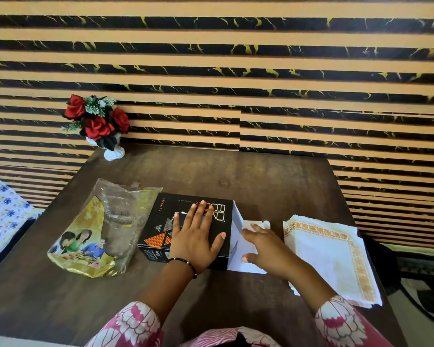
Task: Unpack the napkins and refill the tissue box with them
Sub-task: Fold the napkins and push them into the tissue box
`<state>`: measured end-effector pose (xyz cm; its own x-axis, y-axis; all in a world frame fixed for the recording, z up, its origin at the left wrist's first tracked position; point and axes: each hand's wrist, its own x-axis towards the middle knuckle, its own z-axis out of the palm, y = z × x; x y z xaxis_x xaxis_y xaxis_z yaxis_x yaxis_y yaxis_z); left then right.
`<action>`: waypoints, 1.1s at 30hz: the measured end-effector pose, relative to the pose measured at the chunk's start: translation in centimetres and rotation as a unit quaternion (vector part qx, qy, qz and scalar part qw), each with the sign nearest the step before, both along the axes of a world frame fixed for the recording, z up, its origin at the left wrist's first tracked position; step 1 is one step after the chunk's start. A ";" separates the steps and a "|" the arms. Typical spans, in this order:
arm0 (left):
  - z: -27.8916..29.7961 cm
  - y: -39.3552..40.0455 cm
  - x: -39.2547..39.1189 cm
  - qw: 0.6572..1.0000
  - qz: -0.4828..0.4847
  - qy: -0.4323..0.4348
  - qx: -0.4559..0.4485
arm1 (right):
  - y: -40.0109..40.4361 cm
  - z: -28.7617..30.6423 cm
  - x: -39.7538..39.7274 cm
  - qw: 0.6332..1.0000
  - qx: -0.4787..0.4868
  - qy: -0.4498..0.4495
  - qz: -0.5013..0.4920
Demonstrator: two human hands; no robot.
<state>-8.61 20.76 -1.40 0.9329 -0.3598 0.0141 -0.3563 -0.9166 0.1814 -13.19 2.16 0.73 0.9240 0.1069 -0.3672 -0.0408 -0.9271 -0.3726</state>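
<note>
Head cam looking down at a dark wooden desk (261, 176) pushed up against a striped black and tan wall (236, 58). The black tissue box (161, 226) with orange triangles sits in the middle of the desk. The left hand (194, 236) is lying flat on top of it, fingers (192, 211) spread apart and pressing down, not gripping anything. The box's right end is open, with a white flap (237, 221) folded out. The right hand (263, 244) is right at that open end, resting on a white napkin (251, 261) that lies on the desk touching the box; its fingers are loosely apart, not pinched on it. The napkin stack (333, 256), white with an orange patterned border, lies just to the right of that hand. The crumpled napkin wrapper (98, 231) lies left of the box, looks emptied. Vase of red roses (98, 123) at the far left corner.
</note>
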 end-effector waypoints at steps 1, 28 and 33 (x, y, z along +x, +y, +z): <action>0.0 0.0 0.0 1.000 0.000 0.000 0.000 | 0.4 0.4 -0.3 0.999 0.044 0.005 -0.017; 0.9 0.9 1.2 0.987 -0.105 0.081 0.094 | 0.6 0.4 -0.4 0.929 0.311 0.148 -0.133; 0.7 1.0 1.2 0.987 -0.104 0.082 0.093 | 0.2 0.7 2.5 0.914 0.332 0.123 -0.198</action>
<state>-7.43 21.77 -0.66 0.8225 -0.5261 -0.2160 -0.5205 -0.8494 0.0872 -10.69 2.35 1.43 0.8368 0.0571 -0.5445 -0.4822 -0.3939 -0.7825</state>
